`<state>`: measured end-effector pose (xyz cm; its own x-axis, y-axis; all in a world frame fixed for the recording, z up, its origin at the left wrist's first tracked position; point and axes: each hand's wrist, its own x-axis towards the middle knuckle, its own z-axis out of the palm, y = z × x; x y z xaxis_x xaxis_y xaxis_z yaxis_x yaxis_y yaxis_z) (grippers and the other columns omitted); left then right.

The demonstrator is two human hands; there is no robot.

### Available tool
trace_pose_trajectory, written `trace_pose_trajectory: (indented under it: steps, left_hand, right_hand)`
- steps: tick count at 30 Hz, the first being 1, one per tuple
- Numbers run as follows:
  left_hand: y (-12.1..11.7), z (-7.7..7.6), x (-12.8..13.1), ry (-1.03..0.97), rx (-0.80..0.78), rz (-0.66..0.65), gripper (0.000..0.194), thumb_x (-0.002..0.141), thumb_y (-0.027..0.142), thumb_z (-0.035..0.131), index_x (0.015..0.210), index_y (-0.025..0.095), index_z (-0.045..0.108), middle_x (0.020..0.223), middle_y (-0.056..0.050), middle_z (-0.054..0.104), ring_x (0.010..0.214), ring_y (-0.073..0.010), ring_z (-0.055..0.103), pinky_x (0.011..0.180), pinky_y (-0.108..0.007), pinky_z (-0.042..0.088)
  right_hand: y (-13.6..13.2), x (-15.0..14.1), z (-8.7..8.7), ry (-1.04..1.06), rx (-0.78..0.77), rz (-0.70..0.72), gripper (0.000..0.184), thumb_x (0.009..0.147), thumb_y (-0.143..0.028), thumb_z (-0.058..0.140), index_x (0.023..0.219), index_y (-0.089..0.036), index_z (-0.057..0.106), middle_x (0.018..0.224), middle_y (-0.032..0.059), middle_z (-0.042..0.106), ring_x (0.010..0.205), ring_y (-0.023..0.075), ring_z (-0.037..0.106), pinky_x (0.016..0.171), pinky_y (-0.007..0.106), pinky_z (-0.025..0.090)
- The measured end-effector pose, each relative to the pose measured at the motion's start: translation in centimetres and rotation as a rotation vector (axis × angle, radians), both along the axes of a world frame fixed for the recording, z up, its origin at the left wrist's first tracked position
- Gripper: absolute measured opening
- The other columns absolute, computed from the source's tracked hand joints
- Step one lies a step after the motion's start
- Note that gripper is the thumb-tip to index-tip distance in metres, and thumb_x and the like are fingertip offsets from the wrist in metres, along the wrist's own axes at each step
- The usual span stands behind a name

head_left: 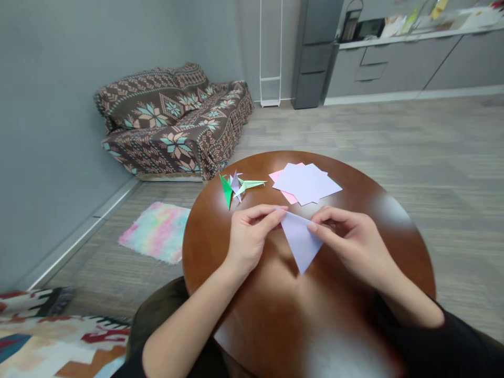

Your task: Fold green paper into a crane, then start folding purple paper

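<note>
A lavender sheet of origami paper (301, 240), folded into a triangle, hangs point-down between my hands above the round table. My left hand (254, 231) pinches its upper left corner between thumb and fingertips. At the upper right, my right hand (348, 236) grips the folded edge, thumb on the near face. Beyond the hands lies a fanned stack of lavender sheets (305, 181), with pink paper (289, 197) showing from under it. Left of the stack sit folded paper cranes: a green one (226, 191), a lavender one (235, 185) and a pale green one (252, 184).
The brown round table (260, 315) stands close before me. Behind it at left is a sofa (173, 126) under a patterned cover, with a pastel fluffy mat (157, 231) on the floor. A grey fridge (315, 52) and kitchen cabinets (409, 63) line the back wall.
</note>
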<state>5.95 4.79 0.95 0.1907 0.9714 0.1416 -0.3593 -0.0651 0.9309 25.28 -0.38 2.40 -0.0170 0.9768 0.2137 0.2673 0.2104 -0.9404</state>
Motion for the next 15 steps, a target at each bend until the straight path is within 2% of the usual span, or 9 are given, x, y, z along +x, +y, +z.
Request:
trace_pose_trajectory:
  steps: [4,9,15]
  left_hand:
    - [-0.1,0.2,0.0,0.034,0.041,-0.010,0.004,0.079,0.026,0.084,0.082,0.022,0.084,0.080,-0.001,0.078,0.071,-0.0107,0.065,0.069,-0.020,0.054]
    - [-0.6,0.9,0.0,0.190,0.116,-0.060,0.008,0.078,0.022,0.083,0.073,0.016,0.080,0.071,-0.002,0.073,0.066,-0.0111,0.062,0.066,-0.021,0.051]
    - [-0.8,1.0,0.0,0.189,0.206,0.026,0.007,0.080,0.023,0.083,0.076,0.019,0.081,0.071,-0.001,0.072,0.066,-0.0103,0.060,0.063,-0.020,0.048]
  right_hand:
    - [0.0,0.0,-0.1,-0.030,0.066,-0.044,0.013,0.092,-0.028,0.070,0.082,-0.021,0.070,0.078,-0.0010,0.067,0.072,0.0152,0.057,0.065,0.027,0.041]
    - [-0.2,-0.1,0.2,-0.039,0.131,-0.015,0.012,0.091,-0.024,0.070,0.079,-0.021,0.070,0.078,-0.0012,0.066,0.074,0.0144,0.057,0.068,0.026,0.042]
    - [-0.1,-0.4,-0.3,0.231,-0.005,-0.007,0.015,0.087,-0.033,0.078,0.080,-0.021,0.073,0.074,-0.0012,0.066,0.066,0.0129,0.056,0.059,0.024,0.042]
